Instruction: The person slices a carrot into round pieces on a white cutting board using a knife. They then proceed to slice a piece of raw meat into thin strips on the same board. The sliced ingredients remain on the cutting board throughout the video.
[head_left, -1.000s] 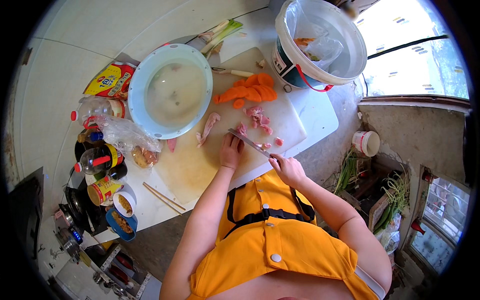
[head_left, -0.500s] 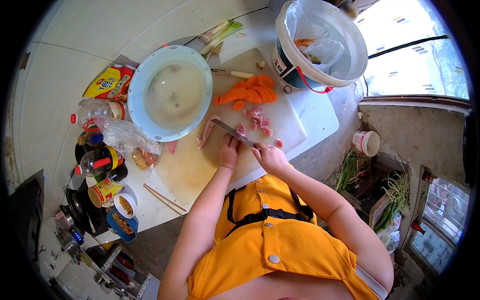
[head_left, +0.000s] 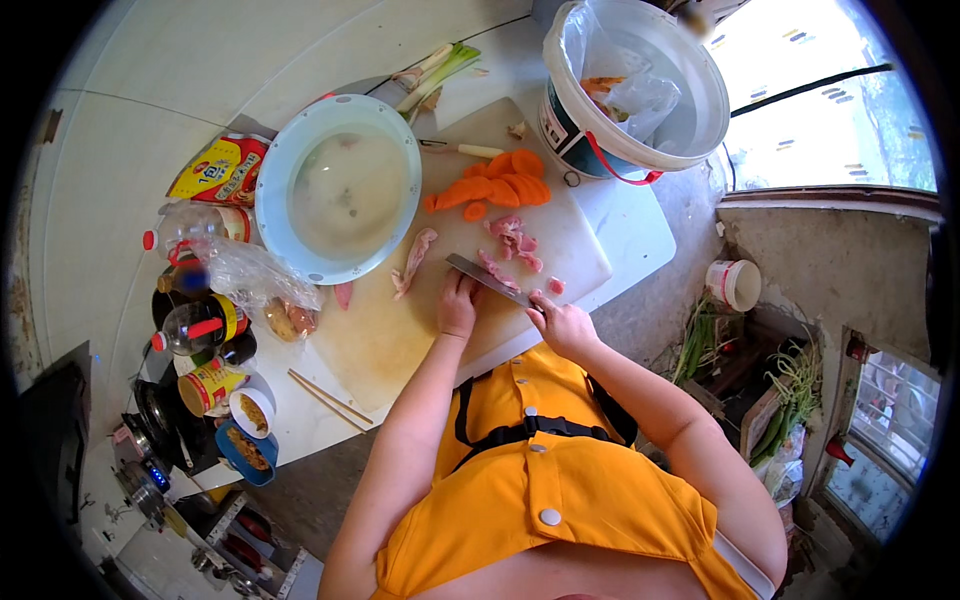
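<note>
My right hand (head_left: 564,326) grips a kitchen knife (head_left: 484,277) by its handle, the blade slanting up and left over the near part of the white cutting board (head_left: 580,262). Against the blade's near side are the bunched fingers of my left hand (head_left: 458,310); anything under them is hidden. Sliced raw meat (head_left: 516,240) lies just beyond the blade, with a small piece (head_left: 556,286) near my right hand. A longer meat strip (head_left: 414,262) rests to the left. Sliced carrots (head_left: 490,186) are heaped farther back, in front of a pale-handled tool (head_left: 480,151).
A light blue basin (head_left: 268,200) of cloudy water stands at the left. Behind right is a white bucket (head_left: 690,160) with a plastic bag inside. Bottles (head_left: 190,325), bowls (head_left: 246,452) and chopsticks (head_left: 330,400) line the left side. Green onions (head_left: 440,75) lie at the back.
My right hand and the knife have shifted right and slightly nearer to me. More of the meat beyond the blade shows now. My left hand has barely moved.
</note>
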